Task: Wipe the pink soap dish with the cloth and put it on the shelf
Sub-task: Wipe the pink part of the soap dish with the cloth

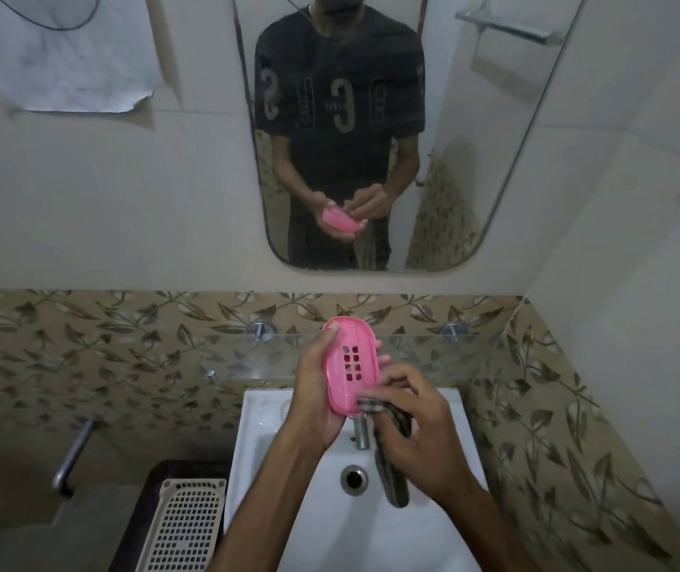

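My left hand (317, 400) grips the pink soap dish (350, 365) by its long edges and holds it tilted above the sink, its inner face with several square drain holes turned toward me. My right hand (416, 431) pinches a dark checked cloth (392, 460) and presses a corner of it against the dish's lower right rim. The rest of the cloth hangs down over the basin. Behind the dish, a glass shelf (433, 357) is fixed to the leaf-patterned tiles on two round metal mounts.
A white sink (289, 509) with a metal tap (361, 433) and a drain (353, 479) lies under my hands. A cream perforated basket (183, 526) stands to its left, below a metal wall bar (74, 452). A mirror (371, 130) hangs above the shelf.
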Action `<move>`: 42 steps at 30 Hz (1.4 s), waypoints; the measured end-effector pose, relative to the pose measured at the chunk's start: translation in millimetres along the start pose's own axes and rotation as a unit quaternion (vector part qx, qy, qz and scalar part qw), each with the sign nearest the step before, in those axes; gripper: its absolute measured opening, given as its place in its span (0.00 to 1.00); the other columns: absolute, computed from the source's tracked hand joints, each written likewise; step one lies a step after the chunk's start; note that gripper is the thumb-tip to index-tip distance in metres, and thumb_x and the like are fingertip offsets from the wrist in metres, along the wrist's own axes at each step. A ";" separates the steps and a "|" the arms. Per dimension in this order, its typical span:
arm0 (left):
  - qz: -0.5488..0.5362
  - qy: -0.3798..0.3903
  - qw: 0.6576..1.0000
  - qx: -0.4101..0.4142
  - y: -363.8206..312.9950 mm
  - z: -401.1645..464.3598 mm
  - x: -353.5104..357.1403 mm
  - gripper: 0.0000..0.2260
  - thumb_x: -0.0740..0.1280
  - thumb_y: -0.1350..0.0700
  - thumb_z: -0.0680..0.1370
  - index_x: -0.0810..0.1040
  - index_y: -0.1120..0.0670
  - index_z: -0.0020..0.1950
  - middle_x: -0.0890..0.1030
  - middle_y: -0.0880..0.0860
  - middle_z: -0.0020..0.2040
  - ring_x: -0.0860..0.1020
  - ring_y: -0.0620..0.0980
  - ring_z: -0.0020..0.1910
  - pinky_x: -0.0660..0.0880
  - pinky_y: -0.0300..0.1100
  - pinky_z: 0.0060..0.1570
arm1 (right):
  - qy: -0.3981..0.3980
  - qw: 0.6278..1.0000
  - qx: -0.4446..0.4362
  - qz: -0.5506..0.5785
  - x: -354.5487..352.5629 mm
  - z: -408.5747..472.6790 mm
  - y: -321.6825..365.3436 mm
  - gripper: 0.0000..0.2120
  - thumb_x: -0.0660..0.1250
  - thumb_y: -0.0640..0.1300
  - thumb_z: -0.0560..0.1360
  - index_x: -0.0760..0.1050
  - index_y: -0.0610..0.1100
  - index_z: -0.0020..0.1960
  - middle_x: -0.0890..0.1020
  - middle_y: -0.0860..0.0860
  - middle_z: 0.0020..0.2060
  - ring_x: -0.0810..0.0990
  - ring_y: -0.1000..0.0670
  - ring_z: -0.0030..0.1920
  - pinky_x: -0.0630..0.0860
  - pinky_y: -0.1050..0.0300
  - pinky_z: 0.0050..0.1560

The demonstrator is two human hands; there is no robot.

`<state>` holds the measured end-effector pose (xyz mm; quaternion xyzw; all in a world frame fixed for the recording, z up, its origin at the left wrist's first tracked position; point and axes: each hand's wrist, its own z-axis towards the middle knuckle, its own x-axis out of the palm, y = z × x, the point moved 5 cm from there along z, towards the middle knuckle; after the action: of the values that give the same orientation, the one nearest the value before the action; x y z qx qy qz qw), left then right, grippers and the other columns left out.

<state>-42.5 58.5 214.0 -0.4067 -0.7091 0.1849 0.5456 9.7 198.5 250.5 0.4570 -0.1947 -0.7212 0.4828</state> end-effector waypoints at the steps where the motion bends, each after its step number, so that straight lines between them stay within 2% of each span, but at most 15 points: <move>1: 0.019 0.000 1.000 0.002 0.5 0.0 1.3 0.27 0.67 0.36 0.76 0.87 0.59 0.56 0.86 0.63 0.54 0.86 0.58 0.49 0.83 0.54 0.50 | -0.025 0.999 0.025 -0.018 -2.8 2.5 -2.5 0.15 0.75 0.31 0.72 0.87 0.45 0.55 0.82 0.50 0.52 0.82 0.54 0.54 0.83 0.54 0.53; 3: 0.040 -0.004 0.999 0.010 0.6 1.0 2.6 0.26 0.68 0.35 0.73 0.88 0.56 0.55 0.87 0.61 0.54 0.86 0.57 0.49 0.83 0.54 0.51 | -0.063 0.995 0.058 -0.047 -4.5 3.9 -2.0 0.17 0.76 0.28 0.70 0.87 0.45 0.53 0.85 0.51 0.49 0.84 0.56 0.50 0.84 0.54 0.53; 6: 0.014 -0.015 0.999 0.038 -4.3 2.0 -0.2 0.26 0.72 0.38 0.70 0.88 0.58 0.54 0.86 0.63 0.52 0.86 0.58 0.48 0.84 0.53 0.48 | -0.036 0.999 0.021 -0.033 6.2 -2.7 11.5 0.17 0.76 0.30 0.69 0.88 0.47 0.51 0.87 0.53 0.49 0.84 0.58 0.51 0.82 0.62 0.55; 8: 0.012 -0.014 0.999 0.044 -5.4 1.2 -0.1 0.26 0.71 0.39 0.72 0.88 0.59 0.55 0.86 0.63 0.53 0.86 0.59 0.48 0.84 0.52 0.47 | -0.041 0.999 0.017 -0.028 4.4 -1.2 8.9 0.15 0.75 0.30 0.70 0.87 0.46 0.51 0.88 0.53 0.49 0.85 0.57 0.52 0.82 0.59 0.57; 11: 0.019 -0.024 0.999 0.044 -0.9 0.2 0.8 0.25 0.69 0.39 0.74 0.87 0.59 0.56 0.86 0.63 0.53 0.85 0.58 0.47 0.83 0.52 0.46 | -0.081 0.994 0.065 -0.033 -0.3 -0.6 0.2 0.16 0.76 0.29 0.70 0.87 0.47 0.51 0.87 0.54 0.48 0.84 0.59 0.52 0.82 0.59 0.57; 15: 0.005 -0.033 0.998 0.061 -2.6 -1.1 0.9 0.26 0.69 0.41 0.73 0.85 0.62 0.59 0.85 0.64 0.54 0.85 0.60 0.49 0.84 0.53 0.48 | -0.036 0.998 0.029 -0.034 12.3 -6.3 5.8 0.16 0.75 0.32 0.69 0.87 0.50 0.49 0.86 0.59 0.48 0.83 0.61 0.52 0.79 0.64 0.58; 17: 0.017 -0.038 0.997 0.068 0.6 -2.0 1.6 0.28 0.68 0.41 0.74 0.83 0.62 0.62 0.85 0.65 0.54 0.84 0.60 0.49 0.83 0.53 0.47 | -0.067 0.994 0.084 -0.038 6.5 -5.1 -4.9 0.19 0.76 0.31 0.70 0.85 0.53 0.51 0.84 0.65 0.48 0.82 0.64 0.52 0.79 0.67 0.57; 19: 0.024 -0.030 0.997 0.069 4.4 -1.3 1.9 0.24 0.67 0.41 0.76 0.86 0.60 0.57 0.85 0.64 0.51 0.85 0.59 0.46 0.83 0.52 0.47 | -0.076 0.991 0.102 -0.034 6.2 -8.2 -7.0 0.16 0.76 0.34 0.71 0.85 0.52 0.51 0.84 0.63 0.48 0.83 0.63 0.51 0.81 0.64 0.56; 22: 0.025 -0.031 0.997 0.066 5.6 -1.8 0.6 0.22 0.67 0.41 0.76 0.88 0.58 0.52 0.86 0.63 0.50 0.85 0.59 0.45 0.84 0.52 0.49 | -0.036 0.998 0.046 -0.019 14.5 -14.9 3.1 0.09 0.73 0.41 0.72 0.86 0.50 0.51 0.86 0.57 0.47 0.84 0.60 0.51 0.80 0.64 0.55; 26: 0.033 -0.035 0.996 0.078 13.7 -2.1 4.1 0.18 0.67 0.43 0.77 0.89 0.56 0.50 0.86 0.60 0.46 0.84 0.57 0.43 0.83 0.50 0.47 | -0.091 0.987 0.132 -0.013 4.3 -11.5 -17.7 0.14 0.76 0.32 0.71 0.86 0.50 0.50 0.87 0.55 0.47 0.84 0.59 0.50 0.82 0.58 0.54; 28: 0.019 -0.044 0.996 0.081 14.7 -2.8 3.0 0.19 0.67 0.43 0.75 0.89 0.56 0.49 0.86 0.59 0.45 0.85 0.56 0.41 0.83 0.50 0.47 | -0.074 0.992 0.107 0.006 12.8 -15.3 -7.0 0.15 0.75 0.34 0.71 0.86 0.53 0.49 0.86 0.58 0.46 0.84 0.58 0.49 0.82 0.61 0.51; 31: -0.001 -0.057 0.995 0.082 14.8 -2.9 0.9 0.21 0.68 0.44 0.76 0.85 0.61 0.55 0.85 0.61 0.46 0.84 0.57 0.42 0.81 0.52 0.48 | -0.048 0.996 0.073 0.013 21.6 -14.9 1.7 0.13 0.74 0.37 0.71 0.85 0.54 0.49 0.85 0.61 0.46 0.84 0.59 0.49 0.82 0.63 0.49; 34: 0.024 -0.075 0.993 0.083 17.1 -3.1 2.4 0.25 0.66 0.41 0.76 0.82 0.62 0.61 0.84 0.61 0.47 0.83 0.57 0.44 0.82 0.51 0.46 | -0.092 0.983 0.158 0.027 15.5 -11.4 -13.9 0.17 0.75 0.32 0.72 0.85 0.54 0.50 0.86 0.60 0.46 0.84 0.59 0.50 0.83 0.60 0.52; 38: -0.002 -0.072 0.993 0.088 18.1 -2.8 -1.2 0.24 0.64 0.42 0.79 0.83 0.63 0.59 0.85 0.63 0.48 0.84 0.59 0.45 0.83 0.50 0.45 | -0.070 0.994 0.084 0.018 24.8 -13.5 3.0 0.17 0.74 0.32 0.71 0.86 0.54 0.48 0.85 0.61 0.46 0.84 0.59 0.50 0.81 0.66 0.50; 42: 0.011 -0.076 0.991 0.111 16.0 -2.7 -1.4 0.25 0.65 0.41 0.76 0.82 0.60 0.60 0.85 0.62 0.49 0.83 0.60 0.48 0.80 0.54 0.51 | -0.112 0.979 0.166 0.037 19.9 -9.3 -11.5 0.18 0.74 0.31 0.73 0.84 0.56 0.49 0.85 0.59 0.47 0.84 0.58 0.50 0.84 0.59 0.50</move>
<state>-33.9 66.5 202.8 -0.3355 -0.7193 0.2990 0.5297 9.3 187.9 228.0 0.4395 -0.3815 -0.7069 0.4020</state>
